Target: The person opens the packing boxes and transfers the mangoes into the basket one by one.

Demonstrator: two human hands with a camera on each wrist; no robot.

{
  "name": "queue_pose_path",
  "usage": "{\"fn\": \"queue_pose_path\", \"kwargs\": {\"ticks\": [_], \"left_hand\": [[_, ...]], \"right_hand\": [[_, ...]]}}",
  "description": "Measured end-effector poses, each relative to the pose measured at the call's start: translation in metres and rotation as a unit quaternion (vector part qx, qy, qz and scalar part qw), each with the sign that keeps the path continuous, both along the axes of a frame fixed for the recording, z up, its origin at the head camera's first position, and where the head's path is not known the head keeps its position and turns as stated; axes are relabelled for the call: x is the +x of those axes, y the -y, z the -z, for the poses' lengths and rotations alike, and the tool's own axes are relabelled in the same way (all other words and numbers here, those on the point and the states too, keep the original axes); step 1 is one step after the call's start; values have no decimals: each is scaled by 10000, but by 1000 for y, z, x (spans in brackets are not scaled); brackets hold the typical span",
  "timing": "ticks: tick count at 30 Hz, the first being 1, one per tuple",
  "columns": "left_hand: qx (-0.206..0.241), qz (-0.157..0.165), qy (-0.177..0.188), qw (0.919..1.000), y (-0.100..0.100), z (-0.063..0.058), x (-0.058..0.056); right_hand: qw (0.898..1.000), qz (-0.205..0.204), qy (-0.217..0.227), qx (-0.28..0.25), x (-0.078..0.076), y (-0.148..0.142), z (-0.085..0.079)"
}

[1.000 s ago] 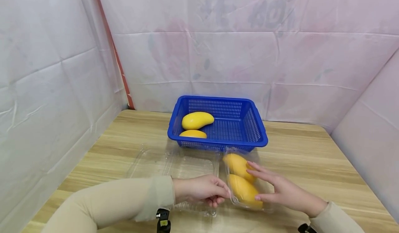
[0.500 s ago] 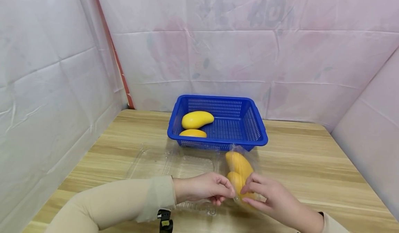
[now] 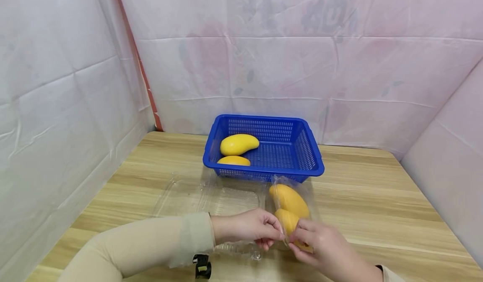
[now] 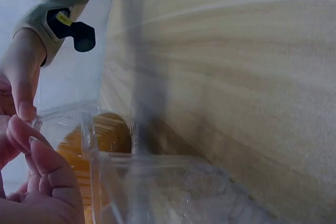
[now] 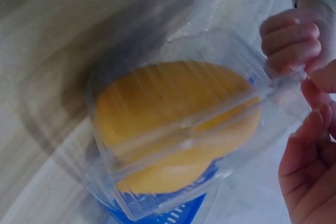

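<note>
While the left hand [image 3: 261,230] pinched the near left corner of the clear box [image 5: 184,139] and the right hand [image 3: 321,244] pinched just beside it, two mangoes [image 3: 291,200] lay inside, on the near side of the blue basket [image 3: 264,171]; force at one corner risked bending the plastic, and slipping fingers could have jolted the mangoes

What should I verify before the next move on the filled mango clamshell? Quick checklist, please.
1. Left grip on the filled clamshell: ok, pinching its edge.
2. Right grip beside it: ok, fingertips at the same edge.
3. Enclosed mangoes inside: ok, two visible.
4. Edge fully fastened: cannot tell, partly hidden.
5. Second clamshell open: ok.
6. Blue basket emptied: not ok, two loose mangoes inside.
</note>
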State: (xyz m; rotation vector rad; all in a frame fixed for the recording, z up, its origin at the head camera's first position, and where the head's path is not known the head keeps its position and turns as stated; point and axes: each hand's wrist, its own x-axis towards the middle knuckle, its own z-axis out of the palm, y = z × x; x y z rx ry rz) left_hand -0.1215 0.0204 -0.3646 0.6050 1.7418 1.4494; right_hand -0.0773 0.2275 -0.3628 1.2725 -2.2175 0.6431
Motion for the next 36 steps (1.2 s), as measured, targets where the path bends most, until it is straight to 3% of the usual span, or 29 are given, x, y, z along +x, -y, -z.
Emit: {"fn": "queue_pose_path", "kwargs": {"ticks": [8,13,20,25,36], "left_hand": [[192,-310,-65,9993,-1,0,6],[359,-292,-197,9987,-2,-2,9],[-151,-44,-605,9980,-3,-7,9],[-82,-185,-460,9987,-3,-7,13],[35,-874,26,9962,-5,3,23]], "right_hand": [[9967,401,-711,52,5,7,0],[9953,626,-742,-56,7,8,1],[9947,737,-712,-83,8,8,5],[9949,749,-660,-127,8,9,5],[9971,523,-517,-206,7,14,4]]}}
